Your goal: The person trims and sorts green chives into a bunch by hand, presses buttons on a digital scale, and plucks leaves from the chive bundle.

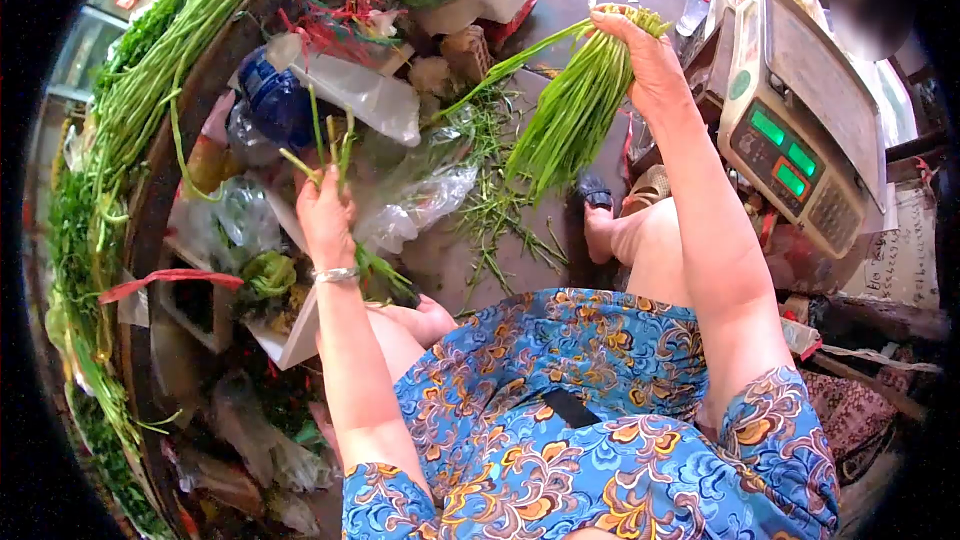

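Note:
My right hand (650, 60) is closed round the cut ends of a bunch of long green stems (575, 125), which hangs down and to the left over the floor. One or two stems stick out of that bunch toward the left. A few loose green stalks (318, 130) stand up from the closed fingers of my left hand (325, 215), with more green below its wrist. Between the two hands, stem scraps (495, 190) lie scattered on the floor.
A scale (810, 130) with lit green digits stands at the right. Long green vegetables (120, 130) lie along the curved left edge. Clear plastic bags (420, 205), a blue bag (270, 95) and red ties (345, 25) lie at the centre left. My feet are in front of me.

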Tool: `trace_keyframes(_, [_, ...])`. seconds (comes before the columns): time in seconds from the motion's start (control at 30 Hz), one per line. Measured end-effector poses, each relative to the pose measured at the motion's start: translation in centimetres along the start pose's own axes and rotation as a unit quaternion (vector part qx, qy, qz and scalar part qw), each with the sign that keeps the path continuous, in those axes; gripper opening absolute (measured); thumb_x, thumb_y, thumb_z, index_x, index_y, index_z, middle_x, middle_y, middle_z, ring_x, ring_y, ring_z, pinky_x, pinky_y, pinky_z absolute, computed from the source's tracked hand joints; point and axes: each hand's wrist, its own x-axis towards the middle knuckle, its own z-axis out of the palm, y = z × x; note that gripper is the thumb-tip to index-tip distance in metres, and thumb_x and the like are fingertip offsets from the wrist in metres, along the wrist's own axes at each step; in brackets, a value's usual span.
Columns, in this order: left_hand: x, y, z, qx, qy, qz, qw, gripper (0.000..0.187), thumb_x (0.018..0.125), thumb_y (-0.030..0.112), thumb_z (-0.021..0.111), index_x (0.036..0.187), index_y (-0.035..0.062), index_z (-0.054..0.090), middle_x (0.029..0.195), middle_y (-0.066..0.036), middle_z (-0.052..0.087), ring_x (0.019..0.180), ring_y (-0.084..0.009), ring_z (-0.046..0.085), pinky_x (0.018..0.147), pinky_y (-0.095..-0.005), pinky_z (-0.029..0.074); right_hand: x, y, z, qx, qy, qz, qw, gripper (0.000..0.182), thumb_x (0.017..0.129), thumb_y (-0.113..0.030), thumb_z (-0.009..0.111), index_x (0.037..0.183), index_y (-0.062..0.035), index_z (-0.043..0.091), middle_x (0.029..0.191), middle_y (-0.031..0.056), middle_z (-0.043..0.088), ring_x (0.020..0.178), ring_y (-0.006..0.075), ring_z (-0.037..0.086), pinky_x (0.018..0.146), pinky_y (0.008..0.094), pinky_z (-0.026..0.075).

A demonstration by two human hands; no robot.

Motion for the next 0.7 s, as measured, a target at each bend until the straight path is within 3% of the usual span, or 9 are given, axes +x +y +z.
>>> trace_keyframes(0.1, [-1.8,0.7,3.5,-0.013,-0.003,0.006,1.0,0.016,0.09,0.015,0.066,0.101,0.0043,0.062,0.075,-0.001,0.06,0.054,-0.0054,0.049,0.041,-0.0179,0.032,-0.2,0.5,1.4,-0.003,-0.027,0.015,1.0,0.016,0.078,-0.012,0.073,0.091,-0.0045,0.068,0.081,0.0033,0.066,0.074,0.0134,0.064,0.068,0.0286,0.052])
trace_keyframes(0.17, [-1.4,-0.5,4.3,-0.042,-0.038,0.035,0.998,0.014,0.088,0.014,0.068,0.099,0.0047,0.065,0.076,-0.001,0.063,0.056,-0.004,0.051,0.042,-0.0172,0.031,-0.6,0.9,2.2,-0.025,-0.129,0.024,0.991,0.016,0.077,-0.01,0.073,0.091,-0.0037,0.067,0.083,0.0044,0.068,0.076,0.0137,0.064,0.07,0.0287,0.052])
trace_keyframes(0.3, [-2.2,-0.6,6.1,-0.025,-0.098,0.057,0.993,0.014,0.087,0.014,0.071,0.098,0.0062,0.069,0.078,0.0,0.066,0.06,-0.0042,0.055,0.046,-0.0166,0.033,-2.3,1.9,4.7,-0.105,-0.164,0.058,0.979,0.017,0.075,-0.008,0.072,0.091,-0.0034,0.066,0.085,0.0063,0.069,0.076,0.014,0.064,0.07,0.028,0.052])
trace_keyframes(0.37, [-2.6,-0.7,7.2,-0.043,-0.1,0.097,0.989,0.014,0.086,0.012,0.071,0.099,0.0062,0.069,0.08,0.001,0.067,0.063,-0.0046,0.056,0.049,-0.0165,0.036,-2.9,2.1,5.7,-0.077,-0.165,0.104,0.978,0.017,0.074,-0.007,0.073,0.089,-0.0031,0.066,0.081,0.0065,0.068,0.073,0.0141,0.064,0.07,0.0271,0.051])
trace_keyframes(0.43, [-2.7,-1.1,7.3,-0.039,-0.111,0.077,0.99,0.014,0.087,0.01,0.07,0.1,0.0055,0.069,0.081,0.002,0.066,0.066,-0.0038,0.056,0.052,-0.0165,0.037,-3.3,2.4,6.5,-0.077,-0.167,0.108,0.977,0.017,0.075,-0.007,0.073,0.089,-0.0016,0.066,0.083,0.0064,0.068,0.073,0.0136,0.064,0.071,0.0259,0.051])
trace_keyframes(0.53, [-3.2,-1.3,8.0,-0.02,-0.128,0.122,0.984,0.012,0.088,0.009,0.069,0.1,0.0052,0.069,0.078,0.006,0.063,0.061,-0.0006,0.048,0.05,-0.0162,0.032,-3.1,3.5,7.2,-0.091,-0.204,0.099,0.97,0.025,0.078,-0.009,0.072,0.101,-0.0014,0.066,0.084,0.0066,0.068,0.076,0.0132,0.064,0.071,0.0269,0.052])
trace_keyframes(0.7, [-4.1,-1.2,8.6,-0.013,-0.147,0.103,0.984,0.012,0.089,0.01,0.068,0.1,0.0045,0.069,0.077,0.006,0.062,0.059,0.0,0.045,0.05,-0.0159,0.031,-3.7,5.4,8.4,-0.115,-0.203,0.085,0.969,0.026,0.077,-0.009,0.076,0.1,-0.0005,0.066,0.09,0.0052,0.069,0.079,0.0121,0.064,0.075,0.0268,0.051])
